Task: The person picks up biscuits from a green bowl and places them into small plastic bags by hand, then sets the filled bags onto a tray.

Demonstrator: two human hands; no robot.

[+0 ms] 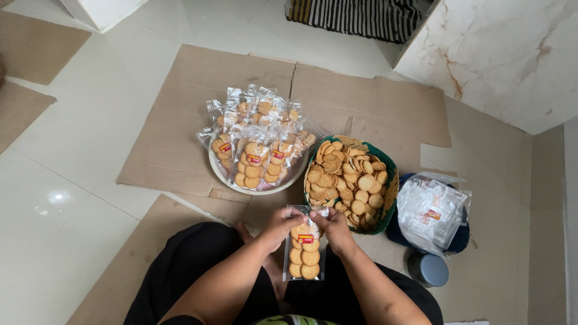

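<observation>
Both hands hold one clear plastic bag of round biscuits [305, 256] over my lap. My left hand [278, 226] grips the bag's top left corner and my right hand [333, 227] grips the top right corner. The bag hangs upright with several golden biscuits stacked inside and a small red and yellow label near its top. Just beyond my right hand sits a green basket [389, 207] heaped with loose round biscuits. A white bowl [224, 174] further left is piled with several filled, labelled bags.
A stack of empty clear bags [431, 212] lies on a dark blue thing at the right, with a grey round lid [428, 269] beside it. Flattened cardboard [180, 114] covers the tiled floor. A marble wall [500, 54] stands at the far right.
</observation>
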